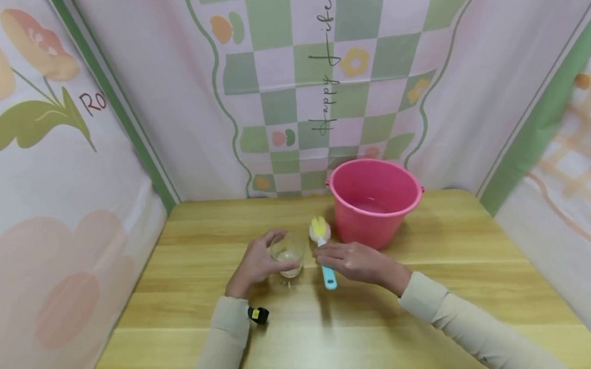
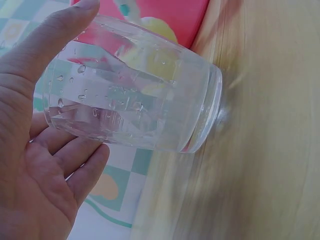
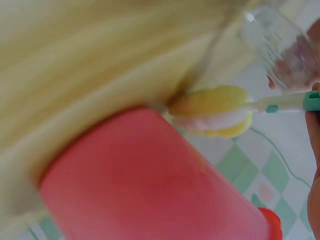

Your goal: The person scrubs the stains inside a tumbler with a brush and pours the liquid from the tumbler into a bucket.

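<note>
A clear drinking glass (image 1: 289,256) is between the thumb and fingers of my left hand (image 1: 256,264). Water droplets cling to the glass wall (image 2: 115,95) in the left wrist view, and its base is close to the tabletop; whether it touches, I cannot tell. My right hand (image 1: 354,262) grips the blue-green handle of a sponge cup brush (image 1: 330,278), just right of the glass. The brush's yellow, white and pinkish sponge head (image 3: 212,112) points away from me, beside a pink bucket (image 1: 360,225). Part of the handle is hidden under the right fingers.
The bucket stands upright at the back right of the wooden table (image 1: 193,345), near the right hand. A patterned curtain (image 1: 276,60) hangs behind the table's far edge, with more cloth at both sides. A black strap with a yellow mark (image 1: 259,315) is on the left wrist.
</note>
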Demonstrator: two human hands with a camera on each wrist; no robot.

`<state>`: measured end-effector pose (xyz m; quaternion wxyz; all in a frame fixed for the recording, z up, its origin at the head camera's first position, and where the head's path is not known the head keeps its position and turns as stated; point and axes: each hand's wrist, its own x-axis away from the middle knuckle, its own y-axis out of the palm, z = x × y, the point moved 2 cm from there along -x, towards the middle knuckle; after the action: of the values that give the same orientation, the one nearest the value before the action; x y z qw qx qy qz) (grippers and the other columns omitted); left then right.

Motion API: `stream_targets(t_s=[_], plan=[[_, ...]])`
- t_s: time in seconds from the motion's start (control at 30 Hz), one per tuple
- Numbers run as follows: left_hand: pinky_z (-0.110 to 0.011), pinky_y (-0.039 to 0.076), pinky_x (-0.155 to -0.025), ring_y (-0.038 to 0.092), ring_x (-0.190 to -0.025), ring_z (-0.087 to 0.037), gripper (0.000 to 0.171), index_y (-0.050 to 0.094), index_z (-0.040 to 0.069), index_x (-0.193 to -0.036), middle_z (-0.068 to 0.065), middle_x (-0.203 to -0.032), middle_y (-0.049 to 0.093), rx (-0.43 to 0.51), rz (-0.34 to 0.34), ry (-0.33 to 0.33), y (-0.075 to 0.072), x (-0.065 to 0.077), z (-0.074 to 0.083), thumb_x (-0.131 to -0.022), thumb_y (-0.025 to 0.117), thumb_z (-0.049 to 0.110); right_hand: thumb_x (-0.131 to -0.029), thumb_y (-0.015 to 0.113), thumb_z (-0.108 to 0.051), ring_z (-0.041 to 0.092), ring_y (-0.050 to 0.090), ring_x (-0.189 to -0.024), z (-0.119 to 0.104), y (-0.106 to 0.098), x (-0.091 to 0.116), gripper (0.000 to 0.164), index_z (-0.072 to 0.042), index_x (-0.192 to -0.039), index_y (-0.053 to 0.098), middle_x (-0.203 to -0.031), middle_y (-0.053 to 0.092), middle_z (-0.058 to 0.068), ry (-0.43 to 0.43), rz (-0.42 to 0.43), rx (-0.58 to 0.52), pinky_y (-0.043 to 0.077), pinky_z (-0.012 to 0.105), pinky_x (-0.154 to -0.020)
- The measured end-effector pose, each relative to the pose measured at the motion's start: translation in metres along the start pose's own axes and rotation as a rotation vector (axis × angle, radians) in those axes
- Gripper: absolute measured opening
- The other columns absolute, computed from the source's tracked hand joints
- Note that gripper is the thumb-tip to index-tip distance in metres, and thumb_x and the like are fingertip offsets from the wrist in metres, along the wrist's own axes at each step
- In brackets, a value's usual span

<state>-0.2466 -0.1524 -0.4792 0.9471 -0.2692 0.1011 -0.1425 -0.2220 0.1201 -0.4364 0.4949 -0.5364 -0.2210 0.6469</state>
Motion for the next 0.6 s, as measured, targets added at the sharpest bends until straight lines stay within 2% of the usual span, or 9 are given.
stream_targets(t_s=[0.07, 0.13, 0.2, 0.4, 0.6], plan=[[-0.057, 0.041, -0.122, 0.051, -0.148, -0.036, 0.092, 0.054, 0.012, -0.152, -0.011, -0.155, 0.059, 0.001, 0.0, -0.004, 0.0, 0.001, 0.0, -0.075, 0.097, 0.04, -0.105, 0.055, -0.001, 0.021, 0.077, -0.112, -0.006, 0.004, 0.005, 0.027, -0.006, -0.122, 0.075, -0.122, 0.079, 0.007, -0.016, -0.036, -0.011, 0.063, 0.031, -0.09], [-0.057, 0.042, -0.122, 0.051, -0.148, -0.036, 0.091, 0.055, 0.013, -0.151, -0.011, -0.155, 0.059, 0.0, -0.001, -0.005, 0.0, 0.001, 0.0, -0.075, 0.097, 0.039, -0.092, 0.067, 0.0, 0.021, 0.075, -0.114, -0.013, 0.007, 0.009, 0.033, -0.008, -0.122, 0.076, -0.124, 0.078, 0.006, -0.025, -0.088, -0.008, 0.062, 0.03, -0.093], [-0.056, 0.042, -0.122, 0.051, -0.148, -0.036, 0.091, 0.055, 0.013, -0.151, -0.011, -0.155, 0.059, 0.0, -0.001, -0.005, -0.001, 0.001, 0.001, -0.075, 0.097, 0.039, -0.084, 0.072, 0.0, 0.02, 0.075, -0.116, -0.019, 0.01, 0.013, 0.039, -0.01, -0.121, 0.076, -0.125, 0.078, 0.004, -0.027, -0.139, -0.006, 0.062, 0.03, -0.095], [-0.057, 0.041, -0.122, 0.052, -0.147, -0.037, 0.093, 0.055, 0.01, -0.151, -0.012, -0.155, 0.059, 0.01, 0.003, -0.008, -0.002, 0.002, 0.002, -0.074, 0.098, 0.039, -0.086, 0.076, -0.003, 0.016, 0.074, -0.115, -0.035, 0.023, 0.019, 0.034, -0.013, -0.119, 0.078, -0.121, 0.079, 0.0, -0.002, -0.226, -0.036, 0.061, 0.027, -0.096], [-0.057, 0.041, -0.122, 0.051, -0.147, -0.036, 0.093, 0.054, 0.013, -0.151, -0.011, -0.156, 0.058, 0.008, -0.004, -0.014, -0.001, 0.002, 0.002, -0.074, 0.097, 0.042, -0.085, 0.077, -0.004, 0.017, 0.074, -0.114, -0.045, 0.031, 0.024, 0.035, -0.009, -0.12, 0.076, -0.12, 0.079, 0.002, 0.005, -0.234, -0.018, 0.061, 0.028, -0.098]])
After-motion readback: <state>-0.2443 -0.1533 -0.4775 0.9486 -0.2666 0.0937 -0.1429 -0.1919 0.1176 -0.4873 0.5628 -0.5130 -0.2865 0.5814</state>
